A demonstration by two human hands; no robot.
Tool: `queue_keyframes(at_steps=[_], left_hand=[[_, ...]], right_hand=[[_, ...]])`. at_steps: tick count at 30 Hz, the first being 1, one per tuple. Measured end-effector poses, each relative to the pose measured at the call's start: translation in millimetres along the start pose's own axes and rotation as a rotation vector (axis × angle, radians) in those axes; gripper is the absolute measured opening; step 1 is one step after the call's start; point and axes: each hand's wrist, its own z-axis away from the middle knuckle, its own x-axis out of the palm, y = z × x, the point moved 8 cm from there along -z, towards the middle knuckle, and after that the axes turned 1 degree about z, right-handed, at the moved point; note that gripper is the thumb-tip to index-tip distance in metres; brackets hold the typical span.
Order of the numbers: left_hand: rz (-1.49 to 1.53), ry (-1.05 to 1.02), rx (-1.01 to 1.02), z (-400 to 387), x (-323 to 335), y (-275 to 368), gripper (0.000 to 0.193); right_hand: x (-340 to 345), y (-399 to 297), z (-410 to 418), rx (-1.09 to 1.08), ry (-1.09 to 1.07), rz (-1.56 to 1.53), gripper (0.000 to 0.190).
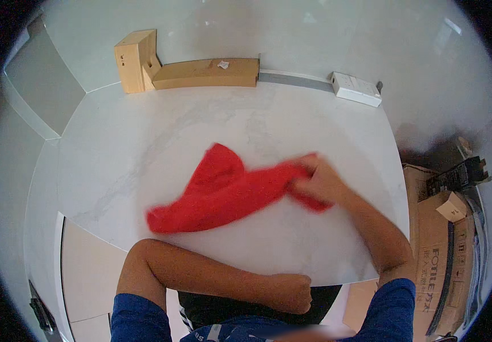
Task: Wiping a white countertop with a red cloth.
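Observation:
A red cloth (229, 196) lies stretched and bunched across the pale marbled countertop (177, 124), with one corner folded upward near its middle. My right hand (316, 179) grips its right end, fingers wrapped around the fabric; hand and cloth are blurred there. A short tail of cloth hangs below that grip. My left forearm lies across the front of me, near the counter's front edge. Its hand (291, 294) is curled into a fist, and nothing shows in it.
Along the back wall stand an upright cardboard box (132, 64), a long flat carton (207, 73) and a white power strip or box (356, 89). Right of the counter are a large cardboard box (432, 256) and a black item (453, 177). The counter's right edge curves past my right elbow.

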Motion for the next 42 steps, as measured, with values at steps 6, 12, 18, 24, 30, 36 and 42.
queue_keyframes(at_steps=[6, 12, 18, 24, 30, 36, 42], left_hand=[[-0.089, 0.018, 0.033, -4, 2, 2, 0.013], [-0.135, 0.052, 0.002, 1, 0, 10, 0.013], [-0.137, 0.039, 0.010, 3, -3, 6, 0.014], [-0.072, -0.047, 0.026, 0, 6, 2, 0.016], [-0.033, 0.053, -0.010, -2, 0, -2, 0.016], [-0.120, -0.043, 0.013, 2, -2, 7, 0.013], [-0.120, -0.023, 0.014, 8, -9, 12, 0.014]], right_hand=[[-170, 121, 20, -0.056, 0.945, 0.003, 0.033], [-112, 81, 9, -0.005, 0.731, 0.148, 0.037], [49, -2, 19, -0.140, -0.151, -0.005, 0.058], [87, -51, 48, -0.460, -0.398, 0.073, 0.048], [-68, 54, -10, -0.054, 0.450, -0.108, 0.032], [-136, 90, 23, -0.019, 0.948, 0.130, 0.036], [-47, 19, 12, 0.043, 0.517, 0.102, 0.042]])
